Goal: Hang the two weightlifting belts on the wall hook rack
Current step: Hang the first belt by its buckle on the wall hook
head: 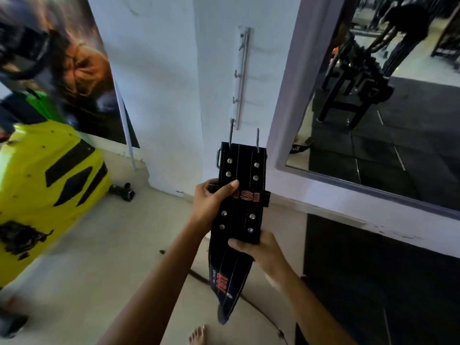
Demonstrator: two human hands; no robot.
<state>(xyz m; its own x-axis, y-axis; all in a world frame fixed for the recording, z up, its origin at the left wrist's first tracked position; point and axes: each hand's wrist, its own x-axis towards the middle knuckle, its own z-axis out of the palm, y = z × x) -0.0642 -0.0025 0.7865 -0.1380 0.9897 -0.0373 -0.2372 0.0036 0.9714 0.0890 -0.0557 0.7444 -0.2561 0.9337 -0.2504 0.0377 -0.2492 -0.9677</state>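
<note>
On the white wall (159, 83) ahead of me, between a big poster (62, 66) on the left and a mirror (388, 100) on the right, the hook rack (241, 78) runs as a narrow vertical strip with small hooks down its length, all of them bare as far as I can see. Lower left sits a bulky yellow shape (47, 185), which I cannot identify.

I have one black belt (240, 202) held up in front of the wall, just below the rack's bottom end. It is folded, its buckle end uppermost with two metal prongs (257, 140) pointing up, and its tail hanging down toward the floor (112, 257). My left hand (211, 204) is closed around the belt's left edge at the middle, thumb across the front by the red lettering. My right hand (258, 247) is closed on the belt lower down, fingers wrapped under the fold. The second belt is not in view.

To do this lift well, I judge I should raise the buckle end toward a hook, keep the belt square to the wall, and catch the metal buckle frame (218, 158) over the hook rather than the loose prongs. I would support the weight from below with the right hand until the buckle seats, then ease off slowly. The hooks look small, so a heavy belt may slip.
</note>
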